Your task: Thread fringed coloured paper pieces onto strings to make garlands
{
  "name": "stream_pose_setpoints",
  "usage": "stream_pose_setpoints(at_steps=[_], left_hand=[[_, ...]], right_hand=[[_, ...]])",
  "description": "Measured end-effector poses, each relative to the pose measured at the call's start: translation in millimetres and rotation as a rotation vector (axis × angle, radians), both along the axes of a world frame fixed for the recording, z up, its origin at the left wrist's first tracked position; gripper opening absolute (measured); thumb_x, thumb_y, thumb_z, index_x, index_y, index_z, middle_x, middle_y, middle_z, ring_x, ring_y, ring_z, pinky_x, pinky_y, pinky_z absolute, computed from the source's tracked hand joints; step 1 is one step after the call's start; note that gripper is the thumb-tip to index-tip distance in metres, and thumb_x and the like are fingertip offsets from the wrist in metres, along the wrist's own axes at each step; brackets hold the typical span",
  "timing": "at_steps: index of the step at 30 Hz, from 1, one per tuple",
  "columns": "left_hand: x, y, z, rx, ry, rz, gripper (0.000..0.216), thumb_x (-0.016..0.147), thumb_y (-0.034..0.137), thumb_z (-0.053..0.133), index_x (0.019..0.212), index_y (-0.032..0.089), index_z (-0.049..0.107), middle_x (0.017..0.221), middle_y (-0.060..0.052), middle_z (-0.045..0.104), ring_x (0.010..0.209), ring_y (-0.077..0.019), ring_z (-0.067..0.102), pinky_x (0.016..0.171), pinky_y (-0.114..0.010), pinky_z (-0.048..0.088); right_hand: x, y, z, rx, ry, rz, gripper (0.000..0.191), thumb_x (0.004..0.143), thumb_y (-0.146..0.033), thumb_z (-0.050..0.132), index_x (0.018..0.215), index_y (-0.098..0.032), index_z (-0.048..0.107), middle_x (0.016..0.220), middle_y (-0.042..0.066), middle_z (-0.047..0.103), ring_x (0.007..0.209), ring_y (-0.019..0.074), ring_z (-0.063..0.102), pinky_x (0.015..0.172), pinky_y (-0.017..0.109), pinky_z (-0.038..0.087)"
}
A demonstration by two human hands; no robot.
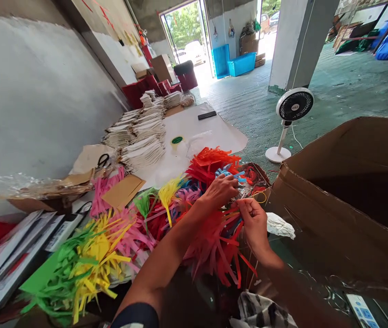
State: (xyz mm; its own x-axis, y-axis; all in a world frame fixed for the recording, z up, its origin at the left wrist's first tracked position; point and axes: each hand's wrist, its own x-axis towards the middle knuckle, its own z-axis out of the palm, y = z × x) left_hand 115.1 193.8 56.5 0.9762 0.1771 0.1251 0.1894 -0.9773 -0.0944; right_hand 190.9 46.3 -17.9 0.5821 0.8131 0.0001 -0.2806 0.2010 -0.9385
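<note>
Red streamers: likely light, limp; best pinched at gathered ends.
Left hand, right hand close together; clamped or not, unclear.

No wording can be read with certainty. The round grey hub of the white-and-black pedestal fan carries a short dark logo, too small to make out. Print on the flat white-and-red packages at lower left is blurred, as are the markings on the flat white-and-blue strip at lower right. Red strokes mark the pale upper-left wall; whether they are writing cannot be told.
</note>
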Motion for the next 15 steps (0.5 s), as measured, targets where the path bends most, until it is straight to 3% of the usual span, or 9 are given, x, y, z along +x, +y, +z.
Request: stream_pose_setpoints(at_steps=[3,6,10,12,15], left_hand=[[-3.1,11.8,11.0,-0.174,-0.285,0.017,0.014,0.096,0.026,0.074,0.086,0.025,0.083,0.098,-0.006,0.076,0.099,-0.0215,0.064,0.090,-0.039,0.045],[-12.5,30.1,34.6,-0.523,-0.807,0.098,0.008,0.092,0.033,0.079,0.092,0.027,0.084,0.100,-0.005,0.078,0.097,-0.0192,0.067,0.092,-0.037,0.050],[-37.7,56.7,68.4,-1.020,-1.336,0.182,0.021,0.085,0.044,0.085,0.090,0.025,0.079,0.094,-0.002,0.077,0.087,-0.0152,0.070,0.080,-0.030,0.054],[-56.8,64.2,85.3,-1.076,-1.493,0.132,0.032,0.080,0.051,0.089,0.092,0.024,0.076,0.095,-0.002,0.076,0.088,-0.0143,0.071,0.079,-0.027,0.055],[-88.3,59.3,109.8,-0.920,-1.647,0.049,0.043,0.074,0.058,0.091,0.091,0.024,0.071,0.091,0.001,0.072,0.096,-0.0154,0.071,0.093,-0.029,0.057]], right_hand=[[-0.3,0.0,-0.8,0.000,0.010,0.012,0.030,0.093,-0.054,0.073,0.091,-0.024,0.071,0.088,0.003,0.077,0.078,0.0198,0.069,0.073,0.031,0.053],[-0.5,-0.6,-1.2,-0.003,0.017,0.029,0.031,0.093,-0.054,0.074,0.090,-0.024,0.071,0.088,0.003,0.077,0.077,0.0192,0.068,0.071,0.031,0.053],[0.5,-1.1,-1.7,-0.006,0.001,0.032,0.031,0.093,-0.054,0.074,0.090,-0.024,0.072,0.089,0.004,0.078,0.077,0.0187,0.068,0.074,0.031,0.052],[1.1,-1.0,-2.0,-0.007,-0.014,0.028,0.031,0.093,-0.055,0.074,0.091,-0.024,0.072,0.090,0.004,0.078,0.078,0.0192,0.068,0.076,0.032,0.053],[1.4,-1.2,-1.1,-0.018,-0.029,0.036,0.032,0.093,-0.056,0.073,0.092,-0.024,0.073,0.089,0.004,0.078,0.074,0.0190,0.067,0.073,0.033,0.053]])
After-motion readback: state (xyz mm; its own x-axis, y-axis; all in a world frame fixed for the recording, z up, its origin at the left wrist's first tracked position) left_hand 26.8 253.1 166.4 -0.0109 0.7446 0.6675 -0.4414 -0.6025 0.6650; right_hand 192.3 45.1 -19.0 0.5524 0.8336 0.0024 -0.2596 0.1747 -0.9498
